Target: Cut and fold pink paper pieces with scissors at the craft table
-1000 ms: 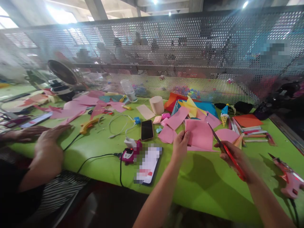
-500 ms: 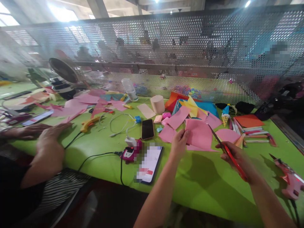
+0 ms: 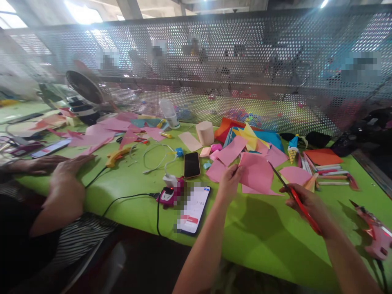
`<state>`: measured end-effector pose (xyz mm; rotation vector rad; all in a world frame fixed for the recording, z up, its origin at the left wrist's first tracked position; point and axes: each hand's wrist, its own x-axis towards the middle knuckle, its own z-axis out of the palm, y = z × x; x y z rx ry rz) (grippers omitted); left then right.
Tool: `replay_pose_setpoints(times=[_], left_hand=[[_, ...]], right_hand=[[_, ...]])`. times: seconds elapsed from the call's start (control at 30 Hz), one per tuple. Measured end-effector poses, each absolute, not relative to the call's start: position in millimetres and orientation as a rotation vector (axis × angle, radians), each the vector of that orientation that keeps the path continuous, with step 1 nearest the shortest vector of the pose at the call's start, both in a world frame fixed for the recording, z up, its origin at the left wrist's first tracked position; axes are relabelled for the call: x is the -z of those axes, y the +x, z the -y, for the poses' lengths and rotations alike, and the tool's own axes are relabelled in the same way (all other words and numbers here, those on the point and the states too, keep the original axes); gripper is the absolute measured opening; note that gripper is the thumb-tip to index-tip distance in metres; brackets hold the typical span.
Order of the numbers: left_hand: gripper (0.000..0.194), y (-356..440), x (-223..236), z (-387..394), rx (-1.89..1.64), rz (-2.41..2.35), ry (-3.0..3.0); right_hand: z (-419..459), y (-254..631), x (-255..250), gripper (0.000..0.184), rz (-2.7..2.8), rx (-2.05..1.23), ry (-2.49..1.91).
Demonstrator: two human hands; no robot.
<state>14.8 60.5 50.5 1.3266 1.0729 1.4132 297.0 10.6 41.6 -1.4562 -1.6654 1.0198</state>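
Note:
My left hand (image 3: 230, 181) pinches the left edge of a pink sheet of paper (image 3: 256, 172), holding it above the green table. Its right side has a curved outline. In my right hand (image 3: 306, 202) is a pair of red-handled scissors (image 3: 301, 208), fingers closed around the handles. The dark blades point up and left, close to the sheet's upper right corner; whether they touch it I cannot tell. Beneath and behind the held sheet lie more pink paper pieces (image 3: 231, 151) and a yellow paper shape (image 3: 249, 137).
Two phones (image 3: 192, 165) and a purple power socket (image 3: 168, 196) with cables lie left of my arms. A pink glue gun (image 3: 375, 237) rests at the right edge, pens (image 3: 333, 172) behind it. Another person's hands (image 3: 65, 165) rest at far left, near a yellow glue gun (image 3: 116, 157).
The pink sheet's right side now looks more rounded, its upper right corner lower. Both hands keep nearly the same place and grip; the whole view has shifted slightly.

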Motion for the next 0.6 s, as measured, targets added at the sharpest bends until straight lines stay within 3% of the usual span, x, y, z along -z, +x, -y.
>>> replay_pose_setpoints(times=[0.6], left_hand=[[0.054,10.1,-54.2,-60.2,-1.329,-1.036,1.333]], right_hand=[[-2.5,295.9,-61.1,0.055,1.945,-0.956,-1.429]])
